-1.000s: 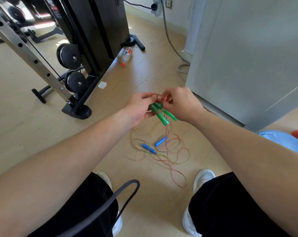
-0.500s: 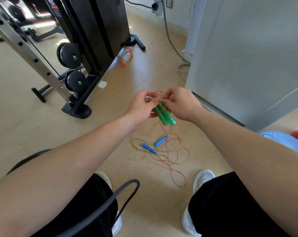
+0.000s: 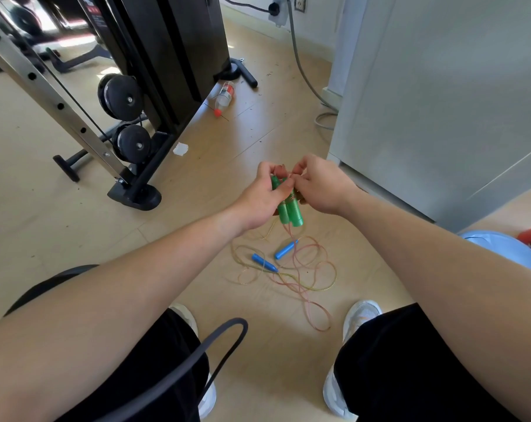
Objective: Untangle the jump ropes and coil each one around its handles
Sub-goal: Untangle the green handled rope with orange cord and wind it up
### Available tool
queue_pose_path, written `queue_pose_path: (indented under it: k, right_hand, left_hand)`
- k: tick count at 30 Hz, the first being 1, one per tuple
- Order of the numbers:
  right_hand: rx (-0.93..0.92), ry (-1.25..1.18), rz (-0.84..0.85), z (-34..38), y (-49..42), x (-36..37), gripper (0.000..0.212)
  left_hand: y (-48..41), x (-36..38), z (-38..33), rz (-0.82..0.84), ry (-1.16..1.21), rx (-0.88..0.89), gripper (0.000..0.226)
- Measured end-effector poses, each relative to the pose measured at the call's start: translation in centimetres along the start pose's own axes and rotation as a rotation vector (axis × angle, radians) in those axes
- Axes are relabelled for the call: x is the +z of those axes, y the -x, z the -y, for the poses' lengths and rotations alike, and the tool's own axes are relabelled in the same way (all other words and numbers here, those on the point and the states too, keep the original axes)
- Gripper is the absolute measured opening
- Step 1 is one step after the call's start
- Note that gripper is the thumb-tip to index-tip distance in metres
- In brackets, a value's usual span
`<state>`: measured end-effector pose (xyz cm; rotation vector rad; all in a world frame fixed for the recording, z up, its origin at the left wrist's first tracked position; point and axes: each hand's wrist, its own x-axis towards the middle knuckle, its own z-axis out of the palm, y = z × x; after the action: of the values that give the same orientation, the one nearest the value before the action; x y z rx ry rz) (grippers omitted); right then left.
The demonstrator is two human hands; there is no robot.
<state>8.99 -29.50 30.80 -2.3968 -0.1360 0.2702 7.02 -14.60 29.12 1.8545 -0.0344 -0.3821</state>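
- Two green handles are held side by side above the floor, at the middle of the view, with their thick ends pointing near and down.
- A few turns of pink rope are wound round the two green handles at mid-length. One strand hangs from them to the floor.
- The left hand grips the pair, with its thumb laid across them and its fingers curled behind.
- The right hand touches the left, its fingers curled tight. It pinches the pink rope at the far tips of the handles, though the strand there is barely visible.
- Two blue handles lie on the floor just near of the hands, close together but apart, angled towards each other.
- A yellow rope runs from the blue handles and lies in loose loops, crossed over the pink one in a single tangle.
- Two white shoes stand near of the tangle, one on each side.
- One dark strap curves over the left leg.
- One white paper scrap lies far left.
- One clear bottle lies beyond it, with a red cap beside it.
- One black gym machine stands far left and carries two black pulley wheels.
- One white cabinet fills the right side. One grey cable runs along the floor beside it.
- One blue ball shows at the right edge.
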Motion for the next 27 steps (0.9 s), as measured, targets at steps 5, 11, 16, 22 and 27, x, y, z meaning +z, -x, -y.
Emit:
queue_pose_path:
  k: [5,11,16,22,27]
  right_hand:
    - [0.059,-0.148,0.124,0.2,0.3,-0.7,0.016]
    - [0.05,0.072,0.13,0.4,0.4,-1.5,0.013]
    - [0.016,0.235,0.11,1.2,0.6,-2.3,0.025]
    - [0.049,0.111,0.169,1.0,0.8,-1.9,0.022]
    - [0.073,0.025,0.227,0.8,0.8,-2.2,0.014]
  left_hand:
    - [-0.2,-1.0,0.3,0.028,-0.146,0.059,0.026]
    - [-0.3,-0.5,0.0,0.004,-0.218,0.051,0.026]
    - [-0.4,-1.1,-0.3,0.075,-0.162,0.058,0.031]
    - [-0.5,-1.4,0.1,0.07,-0.278,0.078,0.036]
    - [-0.3,-1.3,0.6,0.125,-0.297,0.066,0.033]
